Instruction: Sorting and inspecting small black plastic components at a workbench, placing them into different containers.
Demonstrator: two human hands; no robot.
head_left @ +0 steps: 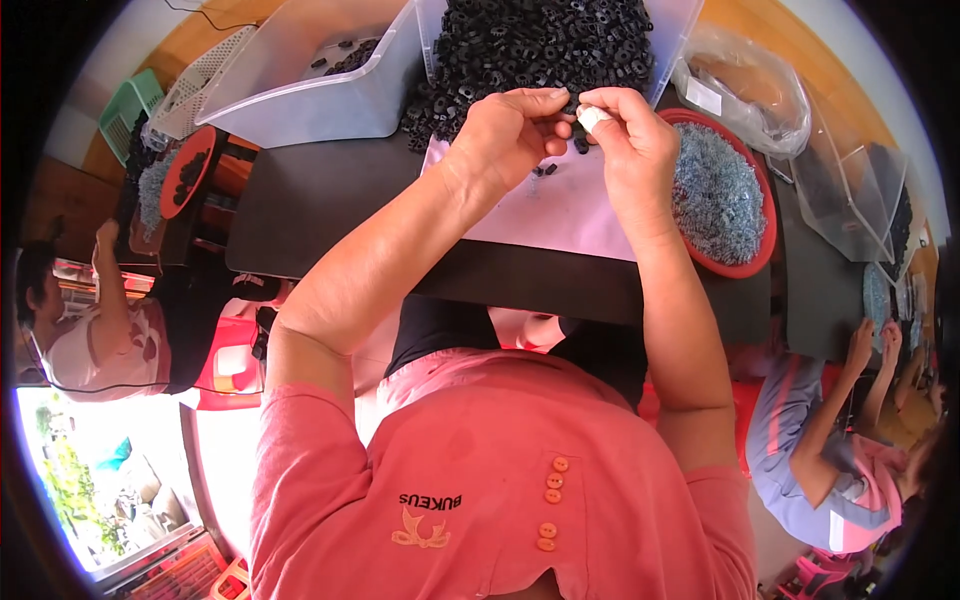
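Left hand (512, 122) curled, right hand (636, 135) curled, close

Left of the pink sheet (570, 215), the dark desk (315, 205) offers a broad low passage, bounded behind by a clear tub (330, 110). Straight ahead, a heap of black parts (530, 60) bars the way. A red basin (722, 267) narrows the room right of the right grip (640, 140), with a plastic bag (790, 110) behind. Between the forearms (390, 240), a gap opens toward the near edge.
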